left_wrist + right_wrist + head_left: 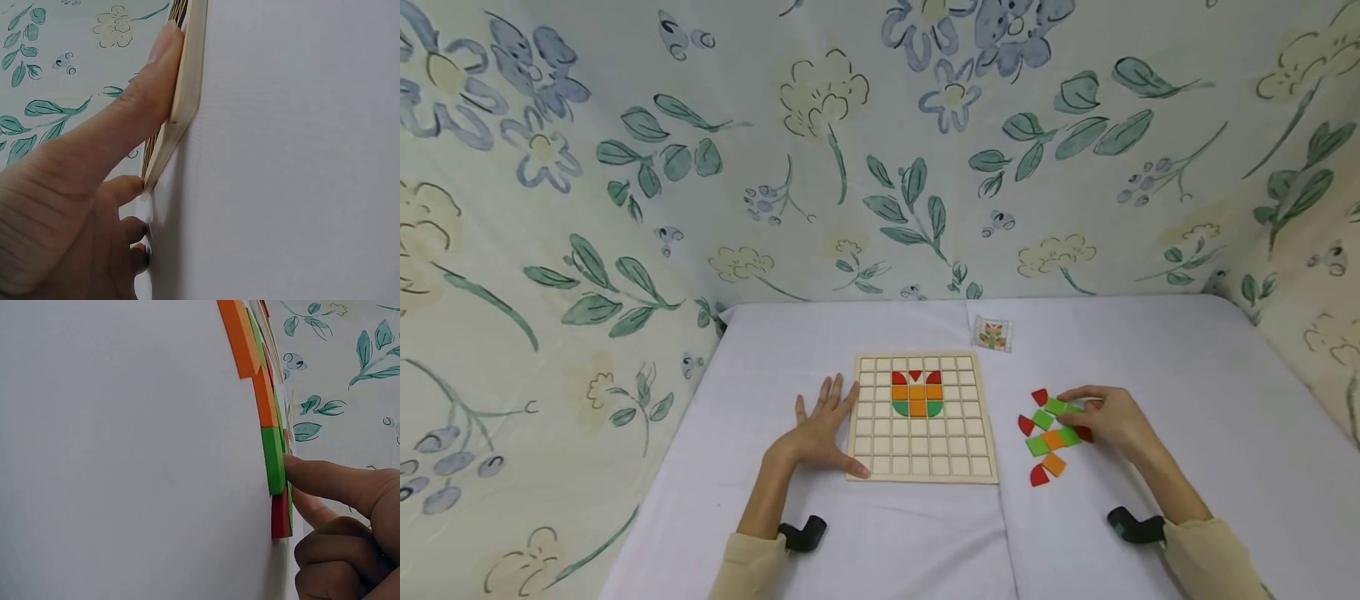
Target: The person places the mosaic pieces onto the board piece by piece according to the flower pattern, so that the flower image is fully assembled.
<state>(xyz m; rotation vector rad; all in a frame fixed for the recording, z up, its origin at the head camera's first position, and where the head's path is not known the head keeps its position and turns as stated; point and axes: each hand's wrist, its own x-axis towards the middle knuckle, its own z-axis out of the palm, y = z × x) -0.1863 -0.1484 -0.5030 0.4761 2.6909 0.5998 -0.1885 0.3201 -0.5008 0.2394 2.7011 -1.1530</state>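
A square wooden grid board (921, 458) lies flat on the table. Set into its upper middle is a tulip pattern of red, orange (917, 407) and green pieces. My left hand (820, 433) is spread at the board's left side, its thumb on the near left corner and a fingertip against the left edge; the left wrist view shows the thumb (144, 87) along the wood. To the right, my right hand (1116, 421) pinches a green tile between thumb and index finger among loose tiles, its other fingers curled. The right wrist view shows green (272, 459), orange (265, 397) and red (280, 514) tiles.
A small pattern card (993, 334) with a printed tulip lies beyond the board's far right corner. Loose red quarter-rounds (1039, 476) and orange squares (1054, 464) lie near the right hand. A white cloth covers the table; floral fabric (895, 125) hangs behind.
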